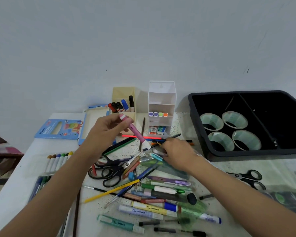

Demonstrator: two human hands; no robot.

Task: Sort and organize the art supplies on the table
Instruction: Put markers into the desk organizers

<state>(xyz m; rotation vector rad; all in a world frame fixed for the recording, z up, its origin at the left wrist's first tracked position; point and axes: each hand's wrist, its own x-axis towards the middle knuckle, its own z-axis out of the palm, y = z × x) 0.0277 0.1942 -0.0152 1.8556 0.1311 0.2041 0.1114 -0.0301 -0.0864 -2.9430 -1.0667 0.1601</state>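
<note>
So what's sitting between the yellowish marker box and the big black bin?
In the head view, a white tiered organizer stands between the beige marker box and the black bin, holding four coloured-capped markers on a shelf.

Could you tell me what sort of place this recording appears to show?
Probably a home or classroom craft desk against a plain wall: a table strewn with markers and scissors, a white desk organizer, and a black bin holding tape rolls.
</note>
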